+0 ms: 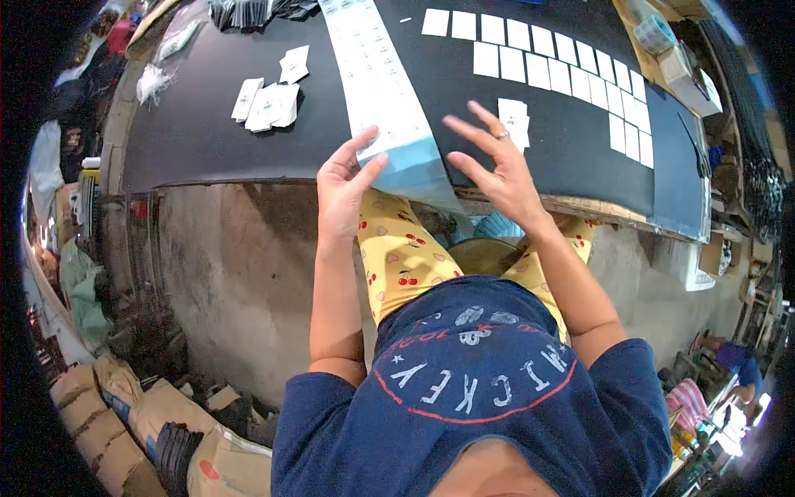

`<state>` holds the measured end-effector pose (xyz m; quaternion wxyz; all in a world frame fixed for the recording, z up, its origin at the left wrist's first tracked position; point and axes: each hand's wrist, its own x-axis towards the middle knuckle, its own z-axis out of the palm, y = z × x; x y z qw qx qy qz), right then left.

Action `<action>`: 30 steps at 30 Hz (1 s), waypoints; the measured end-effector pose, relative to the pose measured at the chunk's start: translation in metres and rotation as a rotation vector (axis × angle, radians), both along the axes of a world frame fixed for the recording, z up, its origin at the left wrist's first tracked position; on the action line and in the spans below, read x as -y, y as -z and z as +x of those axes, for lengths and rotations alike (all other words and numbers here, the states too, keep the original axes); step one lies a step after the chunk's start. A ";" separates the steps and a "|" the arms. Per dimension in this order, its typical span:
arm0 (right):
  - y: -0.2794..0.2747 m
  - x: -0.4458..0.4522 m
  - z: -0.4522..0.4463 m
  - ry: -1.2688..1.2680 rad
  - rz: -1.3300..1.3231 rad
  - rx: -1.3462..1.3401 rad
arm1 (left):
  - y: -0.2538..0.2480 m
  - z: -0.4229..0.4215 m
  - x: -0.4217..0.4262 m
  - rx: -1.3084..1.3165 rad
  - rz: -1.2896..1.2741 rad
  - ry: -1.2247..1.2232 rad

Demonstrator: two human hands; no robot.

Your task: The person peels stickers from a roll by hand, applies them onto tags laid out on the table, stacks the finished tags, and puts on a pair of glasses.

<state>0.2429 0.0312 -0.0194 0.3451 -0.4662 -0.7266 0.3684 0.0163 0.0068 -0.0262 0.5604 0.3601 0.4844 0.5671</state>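
Observation:
A long printed strip of white labels (377, 74) runs down the dark table (290, 157) and bends over its front edge, where a bluish backing shows. My left hand (346, 178) pinches the strip's left side near that edge. To the right of the strip, my right hand (501, 170) hovers with its fingers spread, a ring on one finger, holding nothing that I can see. Just beyond it lies a small stack of printed cards (514, 120). Rows of blank white cards (537, 69) are laid out on the right of the table.
Loose piles of printed cards (272, 106) lie on the left of the table. Black items (240, 12) and clear plastic (180, 33) sit at the back left. A tape roll (653, 35) and a white box (689, 79) stand at the right. A person (739, 369) is at the far lower right.

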 end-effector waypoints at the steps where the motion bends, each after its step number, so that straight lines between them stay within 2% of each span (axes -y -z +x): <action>1: -0.005 -0.002 -0.011 0.015 0.006 -0.064 | 0.001 0.000 0.001 -0.003 0.001 -0.010; 2: -0.005 -0.008 -0.018 0.002 0.008 -0.067 | 0.003 -0.002 0.003 0.030 -0.016 0.007; 4: -0.007 -0.023 -0.030 -0.050 -0.479 -0.508 | 0.002 -0.001 0.008 0.062 -0.024 -0.001; 5: -0.011 -0.028 -0.033 -0.079 -0.508 -0.532 | 0.000 0.001 0.010 0.038 -0.019 -0.005; 8: -0.010 -0.035 -0.041 -0.230 -0.500 -0.490 | -0.003 0.000 0.018 0.024 -0.006 -0.004; 10: -0.014 -0.035 -0.045 -0.239 -0.470 -0.465 | -0.011 0.000 0.019 0.034 0.070 0.029; 13: -0.018 -0.031 -0.045 -0.219 -0.465 -0.453 | -0.013 -0.004 0.017 0.027 0.063 0.115; 19: -0.014 -0.025 -0.039 -0.151 -0.325 -0.374 | -0.007 0.000 0.007 -0.079 0.111 0.127; 23: -0.014 -0.024 -0.037 -0.149 -0.253 -0.353 | -0.020 0.002 0.007 -0.013 0.103 0.173; 25: -0.011 -0.024 -0.036 -0.141 -0.166 -0.345 | -0.019 0.002 0.001 -0.354 0.144 0.104; 26: -0.009 -0.026 -0.032 -0.138 -0.125 -0.228 | -0.023 0.006 0.001 -0.303 0.092 0.089; 28: -0.008 -0.021 -0.030 -0.063 -0.310 -0.345 | -0.020 0.011 0.001 -0.377 0.105 0.071; 30: -0.004 -0.019 -0.032 -0.064 -0.206 -0.434 | -0.022 0.016 0.003 -0.265 0.106 0.078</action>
